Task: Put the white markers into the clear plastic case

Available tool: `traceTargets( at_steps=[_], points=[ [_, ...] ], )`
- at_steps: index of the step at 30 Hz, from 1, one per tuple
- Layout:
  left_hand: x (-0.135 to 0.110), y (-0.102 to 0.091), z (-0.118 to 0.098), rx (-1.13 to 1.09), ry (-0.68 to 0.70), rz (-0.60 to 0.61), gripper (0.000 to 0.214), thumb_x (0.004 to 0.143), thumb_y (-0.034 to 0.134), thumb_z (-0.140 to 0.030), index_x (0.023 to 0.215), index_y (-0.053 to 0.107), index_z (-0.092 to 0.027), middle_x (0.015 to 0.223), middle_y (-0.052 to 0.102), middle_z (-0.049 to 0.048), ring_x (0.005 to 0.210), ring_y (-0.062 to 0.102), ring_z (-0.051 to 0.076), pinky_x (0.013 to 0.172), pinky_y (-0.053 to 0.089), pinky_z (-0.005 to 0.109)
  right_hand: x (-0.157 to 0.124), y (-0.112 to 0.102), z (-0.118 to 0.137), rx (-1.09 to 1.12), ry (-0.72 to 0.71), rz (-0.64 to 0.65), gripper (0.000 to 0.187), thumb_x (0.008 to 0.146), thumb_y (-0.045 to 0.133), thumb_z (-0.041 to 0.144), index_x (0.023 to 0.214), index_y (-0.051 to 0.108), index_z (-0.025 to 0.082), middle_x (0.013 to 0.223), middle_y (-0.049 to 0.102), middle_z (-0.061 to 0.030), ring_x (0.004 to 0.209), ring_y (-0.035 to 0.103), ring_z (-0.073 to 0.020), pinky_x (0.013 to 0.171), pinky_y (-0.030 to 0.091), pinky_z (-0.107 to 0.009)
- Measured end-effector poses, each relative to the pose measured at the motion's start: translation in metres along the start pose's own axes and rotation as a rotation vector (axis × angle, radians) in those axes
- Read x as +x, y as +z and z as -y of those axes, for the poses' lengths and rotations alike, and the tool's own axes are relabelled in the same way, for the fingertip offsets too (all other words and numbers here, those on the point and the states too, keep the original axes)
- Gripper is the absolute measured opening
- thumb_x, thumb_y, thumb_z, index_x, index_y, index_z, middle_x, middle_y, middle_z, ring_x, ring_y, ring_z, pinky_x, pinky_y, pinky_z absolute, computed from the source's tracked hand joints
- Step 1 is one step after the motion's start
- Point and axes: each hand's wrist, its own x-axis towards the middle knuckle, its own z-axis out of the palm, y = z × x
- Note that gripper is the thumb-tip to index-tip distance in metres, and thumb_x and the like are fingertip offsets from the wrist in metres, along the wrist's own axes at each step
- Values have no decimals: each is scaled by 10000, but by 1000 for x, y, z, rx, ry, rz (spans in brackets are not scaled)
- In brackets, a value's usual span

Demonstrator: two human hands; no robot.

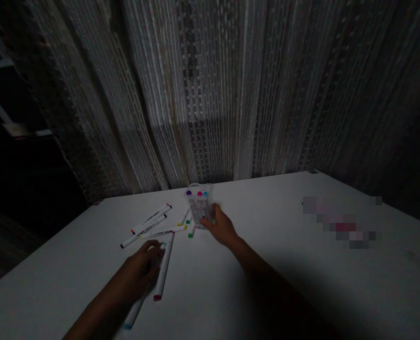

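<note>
My right hand [223, 227] grips the side of a clear plastic marker case [204, 208], thumb across its front near a printed label. The case stands upright with a few markers inside, their purple, pink and blue ends at the top. My left hand [144, 264] is closed around a white marker with a blue end [135, 311], low over the table. Right beside those fingers lies a white marker with a dark red end [164, 269]. Farther off, several loose white markers [153, 219] lie at angles. A green-ended marker [192, 230] rests by the foot of the case.
The white table [266, 203] reaches back to a grey patterned curtain [213, 94]. A pixelated patch [344, 224] covers something on the right side of the table. Dark shelving [14, 94] stands beyond the table at the left. The room is dim.
</note>
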Motion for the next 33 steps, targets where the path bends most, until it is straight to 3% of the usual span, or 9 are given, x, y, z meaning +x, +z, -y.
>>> traceTargets(
  at_steps=[7, 13, 18, 22, 28, 33],
  points=[
    [57, -12, -23, 199, -67, 36, 166, 711, 483, -232, 848, 551, -167, 911, 584, 70, 831, 561, 204, 706, 390, 285, 0, 0, 1, 2, 2, -1, 599, 750, 623, 370, 1254, 380, 157, 1187, 562, -151, 1084, 537, -277, 871, 434, -406],
    [100, -15, -16, 216, -81, 57, 124, 674, 488, -190, 785, 534, -156, 778, 603, 47, 727, 552, 179, 602, 349, 250, 0, -2, 1, -10, -8, -1, 602, 749, 623, 372, 1250, 377, 147, 1197, 553, -147, 1085, 536, -272, 888, 425, -397],
    [98, -9, -4, 5, 17, 6, 282, 789, 408, -366, 789, 597, -156, 765, 618, 36, 708, 545, 159, 635, 379, 246, 0, -2, 2, -28, -3, 14, 591, 744, 627, 385, 1230, 395, 141, 1169, 570, -146, 1045, 555, -278, 859, 443, -392],
    [88, -7, -8, -86, 42, 70, 357, 757, 470, -467, 858, 635, -166, 756, 633, 29, 690, 559, 164, 602, 369, 243, 0, 0, 4, -17, 6, 7, 589, 751, 627, 377, 1239, 383, 157, 1151, 583, -130, 1036, 560, -261, 869, 439, -387],
    [89, 1, -22, 66, -15, 1, 239, 727, 520, -299, 937, 583, -204, 764, 636, 10, 681, 564, 151, 588, 336, 234, 0, 1, 7, -1, 22, 15, 593, 752, 627, 367, 1243, 377, 148, 1170, 574, -134, 1063, 548, -257, 902, 423, -388],
    [93, 3, -23, 126, -94, -50, 196, 780, 477, -308, 911, 579, -204, 865, 665, 38, 780, 594, 174, 634, 346, 242, 1, 2, 6, 24, 10, 13, 552, 749, 636, 340, 1210, 399, 149, 1160, 580, -137, 1064, 554, -259, 903, 425, -395]
  ],
)
